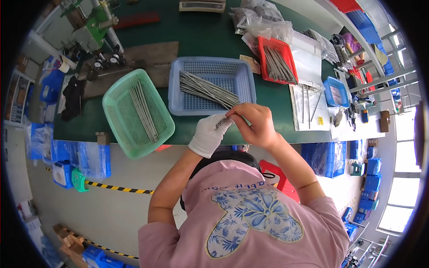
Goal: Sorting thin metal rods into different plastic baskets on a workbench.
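Note:
My left hand [208, 135], in a white glove, is closed at the table's front edge around a small grey bundle that looks like metal rods [221, 121] seen end-on. My bare right hand [257, 125] meets it there, thumb and fingers pinched at the bundle; what lies between those fingertips is hidden. Just beyond both hands is a blue plastic basket [175, 105] with a pile of thin grey metal rods [205, 88] lying slantwise. To the left, a green basket [117, 114] holds a smaller row of similar rods [144, 112], its near end jutting past the table edge.
A red basket [292, 54] of rods stands at the right, near plastic bags [263, 22] and a binder with loose rods [310, 105]. A small blue basket [328, 91] sits farther right. At the back left is a green machine [91, 35] beside a metal plate [152, 56].

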A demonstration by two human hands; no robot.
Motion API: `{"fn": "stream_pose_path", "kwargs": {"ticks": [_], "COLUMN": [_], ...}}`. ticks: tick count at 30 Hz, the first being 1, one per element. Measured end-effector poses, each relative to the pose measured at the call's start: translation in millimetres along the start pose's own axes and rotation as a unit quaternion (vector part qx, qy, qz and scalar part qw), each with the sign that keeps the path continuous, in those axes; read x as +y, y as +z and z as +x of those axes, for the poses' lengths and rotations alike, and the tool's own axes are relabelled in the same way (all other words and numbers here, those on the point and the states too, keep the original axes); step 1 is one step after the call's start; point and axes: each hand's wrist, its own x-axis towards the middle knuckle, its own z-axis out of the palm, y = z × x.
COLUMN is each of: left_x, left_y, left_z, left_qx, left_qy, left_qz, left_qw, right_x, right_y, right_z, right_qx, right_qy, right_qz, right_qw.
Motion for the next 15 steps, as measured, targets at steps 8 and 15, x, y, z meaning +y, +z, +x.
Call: {"fn": "stream_pose_path", "kwargs": {"ticks": [8, 15], "left_x": [-4, 6], "left_y": [-1, -2], "left_z": [4, 5], "left_qx": [0.0, -0.012], "left_qy": [0.021, 0.017], "left_qz": [-0.005, 0.027], "left_qw": [1.0, 0.999], "right_x": [-1, 3], "right_y": [-2, -1], "right_z": [6, 4], "right_qx": [-0.031, -0.031], "right_qy": [-0.035, -0.042], "right_qz": [-0.048, -0.053], "right_qw": [0.998, 0.997]}}
